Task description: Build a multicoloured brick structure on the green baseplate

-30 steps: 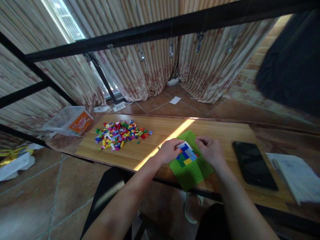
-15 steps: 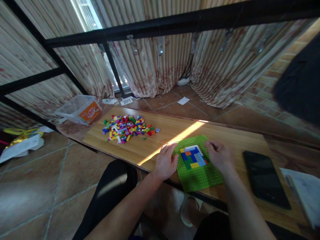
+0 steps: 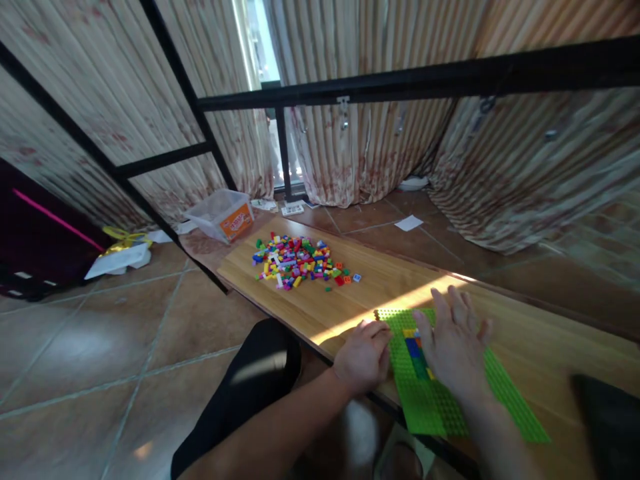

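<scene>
A green studded baseplate [image 3: 425, 410] lies on the wooden table at its near side. Flat blue, green, yellow and orange toy bricks [image 3: 414, 349] form a patch on it, partly hidden by my right hand [image 3: 454, 341]. That hand is open over the patch, its fingers spread and pointing away from me, with nothing visible in them. Beside the baseplate's left edge, my left hand [image 3: 364, 357] is closed with its fingers curled in. Whatever its fingers may hold is hidden.
Loose toy bricks in many colours make a pile [image 3: 295, 260] on the left of the table [image 3: 280, 308]. Beyond the table's left end stands a clear plastic box [image 3: 213, 217] with an orange label. A dark flat object [image 3: 607, 427] lies at the right edge.
My view has swung left, so things appear farther right. My right hand has gone from curled fingers at the patch's right side to spread fingers over it. My left hand's fingers have curled in.
</scene>
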The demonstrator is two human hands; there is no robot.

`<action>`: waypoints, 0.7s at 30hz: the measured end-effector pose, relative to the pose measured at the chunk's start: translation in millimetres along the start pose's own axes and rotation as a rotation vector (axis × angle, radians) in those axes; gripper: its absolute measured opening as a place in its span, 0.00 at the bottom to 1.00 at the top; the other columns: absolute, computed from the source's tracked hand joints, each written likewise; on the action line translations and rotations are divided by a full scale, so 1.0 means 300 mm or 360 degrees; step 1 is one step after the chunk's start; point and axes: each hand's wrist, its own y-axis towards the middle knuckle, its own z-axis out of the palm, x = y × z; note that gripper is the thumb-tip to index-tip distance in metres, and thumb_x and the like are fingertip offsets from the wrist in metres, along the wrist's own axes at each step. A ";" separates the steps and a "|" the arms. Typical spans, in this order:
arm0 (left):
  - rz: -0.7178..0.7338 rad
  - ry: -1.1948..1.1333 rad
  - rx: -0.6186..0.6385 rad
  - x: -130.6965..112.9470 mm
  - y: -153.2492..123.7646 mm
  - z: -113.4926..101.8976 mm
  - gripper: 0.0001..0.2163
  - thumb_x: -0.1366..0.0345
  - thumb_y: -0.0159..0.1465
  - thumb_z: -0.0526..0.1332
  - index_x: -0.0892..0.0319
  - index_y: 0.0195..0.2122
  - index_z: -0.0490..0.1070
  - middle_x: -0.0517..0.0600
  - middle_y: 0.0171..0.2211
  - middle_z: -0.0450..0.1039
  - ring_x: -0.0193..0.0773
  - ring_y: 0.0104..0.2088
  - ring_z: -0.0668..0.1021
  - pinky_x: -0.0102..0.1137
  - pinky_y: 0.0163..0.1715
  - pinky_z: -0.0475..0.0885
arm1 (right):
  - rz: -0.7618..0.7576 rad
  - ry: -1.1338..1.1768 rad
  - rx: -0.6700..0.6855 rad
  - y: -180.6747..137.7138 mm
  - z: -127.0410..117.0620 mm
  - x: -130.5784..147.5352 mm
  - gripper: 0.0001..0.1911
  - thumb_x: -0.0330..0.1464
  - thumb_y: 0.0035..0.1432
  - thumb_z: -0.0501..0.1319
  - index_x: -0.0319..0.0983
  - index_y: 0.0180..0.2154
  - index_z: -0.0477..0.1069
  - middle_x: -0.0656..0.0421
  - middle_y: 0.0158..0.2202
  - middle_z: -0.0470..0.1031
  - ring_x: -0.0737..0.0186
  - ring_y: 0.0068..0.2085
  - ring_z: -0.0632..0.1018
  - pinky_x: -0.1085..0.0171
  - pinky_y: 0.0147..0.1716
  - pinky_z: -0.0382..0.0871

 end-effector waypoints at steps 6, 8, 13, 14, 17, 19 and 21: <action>0.0020 -0.0072 0.0006 0.007 0.001 0.007 0.12 0.70 0.64 0.54 0.61 0.46 0.72 0.55 0.48 0.75 0.43 0.50 0.75 0.40 0.57 0.67 | -0.0153 -0.0184 0.0301 -0.026 0.071 -0.015 0.37 0.51 0.65 0.38 0.34 0.65 0.54 0.43 0.66 0.58 0.41 0.66 0.58 0.32 0.58 0.52; -0.0004 -0.0172 -0.0046 0.019 -0.003 0.006 0.12 0.70 0.63 0.55 0.59 0.45 0.73 0.54 0.48 0.75 0.42 0.50 0.76 0.39 0.57 0.68 | -0.0172 -0.0211 0.0304 -0.028 0.083 -0.025 0.38 0.52 0.65 0.37 0.34 0.64 0.55 0.44 0.65 0.59 0.42 0.66 0.59 0.33 0.57 0.54; -0.0145 -0.0317 -0.0302 0.106 -0.035 -0.078 0.12 0.70 0.63 0.56 0.58 0.45 0.74 0.53 0.47 0.76 0.40 0.50 0.76 0.37 0.54 0.71 | -0.0210 -0.0233 0.0262 -0.025 0.104 -0.055 0.39 0.53 0.64 0.37 0.34 0.64 0.56 0.44 0.64 0.61 0.41 0.65 0.61 0.33 0.56 0.57; -0.0231 -0.0268 -0.0412 0.135 -0.042 -0.116 0.11 0.70 0.62 0.57 0.59 0.44 0.75 0.53 0.46 0.77 0.40 0.49 0.76 0.37 0.54 0.71 | -0.0222 -0.0230 0.0255 -0.024 0.107 -0.063 0.39 0.53 0.63 0.37 0.35 0.64 0.56 0.44 0.64 0.61 0.41 0.65 0.61 0.33 0.56 0.56; -0.0451 -0.0067 -0.0599 0.236 -0.048 -0.255 0.12 0.73 0.62 0.57 0.59 0.45 0.75 0.54 0.47 0.76 0.39 0.50 0.76 0.36 0.54 0.71 | -0.0245 -0.0202 0.0268 -0.020 0.111 -0.085 0.38 0.53 0.63 0.38 0.36 0.64 0.56 0.44 0.64 0.63 0.41 0.65 0.61 0.31 0.56 0.55; -0.0600 0.0162 -0.0703 0.308 -0.036 -0.349 0.13 0.75 0.62 0.56 0.60 0.45 0.74 0.53 0.46 0.76 0.40 0.50 0.75 0.37 0.55 0.69 | -0.0223 -0.0185 0.0285 -0.017 0.108 -0.093 0.37 0.52 0.64 0.38 0.37 0.63 0.57 0.45 0.63 0.63 0.41 0.65 0.61 0.30 0.56 0.55; -0.0735 0.0409 -0.0646 0.374 -0.014 -0.421 0.12 0.73 0.62 0.58 0.61 0.45 0.74 0.54 0.46 0.76 0.42 0.50 0.75 0.37 0.53 0.70 | -0.0195 -0.0175 0.0292 -0.014 0.105 -0.095 0.36 0.52 0.63 0.38 0.37 0.62 0.58 0.45 0.63 0.64 0.41 0.65 0.62 0.30 0.56 0.55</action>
